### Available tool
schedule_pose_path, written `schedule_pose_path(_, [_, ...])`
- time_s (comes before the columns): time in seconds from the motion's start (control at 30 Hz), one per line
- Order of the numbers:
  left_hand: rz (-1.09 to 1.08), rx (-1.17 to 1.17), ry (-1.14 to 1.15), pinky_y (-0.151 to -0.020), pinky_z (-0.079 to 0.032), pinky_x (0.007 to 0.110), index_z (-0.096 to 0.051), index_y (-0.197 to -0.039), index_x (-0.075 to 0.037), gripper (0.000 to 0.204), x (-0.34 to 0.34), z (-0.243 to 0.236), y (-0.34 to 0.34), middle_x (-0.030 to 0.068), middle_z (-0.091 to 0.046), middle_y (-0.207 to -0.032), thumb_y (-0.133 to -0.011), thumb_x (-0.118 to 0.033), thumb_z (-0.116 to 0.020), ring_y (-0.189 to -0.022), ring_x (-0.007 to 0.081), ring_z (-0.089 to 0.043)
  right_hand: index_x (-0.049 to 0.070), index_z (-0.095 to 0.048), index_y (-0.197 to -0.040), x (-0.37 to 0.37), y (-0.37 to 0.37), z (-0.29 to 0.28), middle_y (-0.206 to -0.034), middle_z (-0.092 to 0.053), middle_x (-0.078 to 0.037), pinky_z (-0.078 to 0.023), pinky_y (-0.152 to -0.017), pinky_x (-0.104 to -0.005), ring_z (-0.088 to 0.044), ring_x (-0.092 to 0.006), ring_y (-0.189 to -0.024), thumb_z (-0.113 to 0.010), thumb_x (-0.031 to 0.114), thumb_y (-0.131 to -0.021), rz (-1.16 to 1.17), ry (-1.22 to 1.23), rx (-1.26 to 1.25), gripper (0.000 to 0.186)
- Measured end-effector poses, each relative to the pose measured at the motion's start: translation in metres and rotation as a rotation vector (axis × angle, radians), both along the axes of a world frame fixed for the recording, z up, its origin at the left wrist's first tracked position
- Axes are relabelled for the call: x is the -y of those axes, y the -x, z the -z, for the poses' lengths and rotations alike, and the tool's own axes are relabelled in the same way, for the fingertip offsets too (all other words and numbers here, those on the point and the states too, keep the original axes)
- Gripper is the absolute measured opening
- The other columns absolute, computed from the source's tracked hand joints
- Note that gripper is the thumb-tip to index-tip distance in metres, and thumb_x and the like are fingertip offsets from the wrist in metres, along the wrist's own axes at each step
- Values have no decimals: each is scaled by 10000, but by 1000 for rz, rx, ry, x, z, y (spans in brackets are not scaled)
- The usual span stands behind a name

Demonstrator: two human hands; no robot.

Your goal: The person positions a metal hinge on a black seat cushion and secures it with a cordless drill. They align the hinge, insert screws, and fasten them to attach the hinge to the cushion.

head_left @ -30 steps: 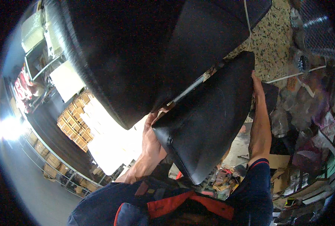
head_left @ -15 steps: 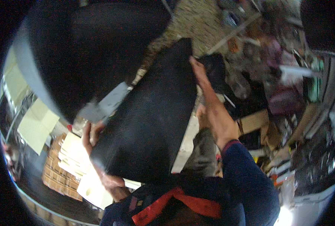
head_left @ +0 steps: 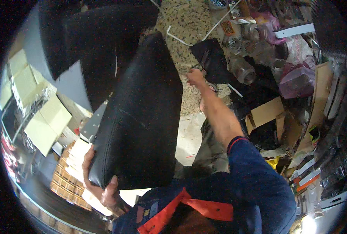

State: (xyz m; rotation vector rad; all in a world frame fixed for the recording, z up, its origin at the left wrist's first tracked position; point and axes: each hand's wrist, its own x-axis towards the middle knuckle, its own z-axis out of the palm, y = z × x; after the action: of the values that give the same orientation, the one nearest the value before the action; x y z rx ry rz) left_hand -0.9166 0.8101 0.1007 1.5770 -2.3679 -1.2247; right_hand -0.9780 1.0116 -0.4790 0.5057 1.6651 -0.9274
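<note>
My left hand [head_left: 109, 191] grips the lower end of a black padded panel [head_left: 138, 117] with stitched seams, fingers along its left side and thumb on the near end. My right hand [head_left: 195, 78] is off the panel, fingers curled at the handles of what looks like dark scissors [head_left: 204, 58] on a black sheet [head_left: 218, 66]. Whether it holds them is too small to tell. The sheet lies on a speckled surface [head_left: 177, 46]. Beyond the panel sits a larger black padded piece [head_left: 91, 35].
Plastic jars [head_left: 243, 74], pink bags [head_left: 298, 82] and cardboard pieces [head_left: 267, 111] clutter the right. A white strip [head_left: 181, 39] lies on the speckled surface. At left are pale boards [head_left: 44, 124] and stacked wooden items [head_left: 64, 179]. My foot shows partly below my right arm.
The view has swung rightward. The panel now stands more lengthwise in view at left. My right hand has left its far end and moved to the black sheet.
</note>
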Motion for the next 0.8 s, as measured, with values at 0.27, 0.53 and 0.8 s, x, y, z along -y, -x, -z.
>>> schedule_pose_path(0.27, [-171,-233,45,-1126,-364,507,-570,-1314,81,996,-36,6,-61,282,-549,-1344,-477,-417,-784,-1244,404,-553,43,-717,-771,-140,21,111,-816,-741,-153,-585,-680,-441,-724,-360,-746,-638,290,-877,-1028,-49,-625,280])
schedule_pose_path(0.53, [-51,-366,62,-1105,-378,557,-614,-1247,66,943,-25,132,-91,311,-584,-1289,-441,-391,-789,-1253,446,-546,-46,-697,-1014,-75,39,145,-887,-732,-236,-595,-711,-493,-729,-414,-798,-721,366,-880,-519,-330,-548,433])
schedule_pose_path(0.8, [118,-367,-51,-1061,-438,359,-673,-1215,24,690,-12,199,-105,150,-665,-1244,-543,-114,-743,-1188,261,-617,47,-638,-1168,-26,42,95,-1143,-658,-203,-590,-691,-452,-716,-372,-844,-706,199,-838,-711,-568,-1031,370])
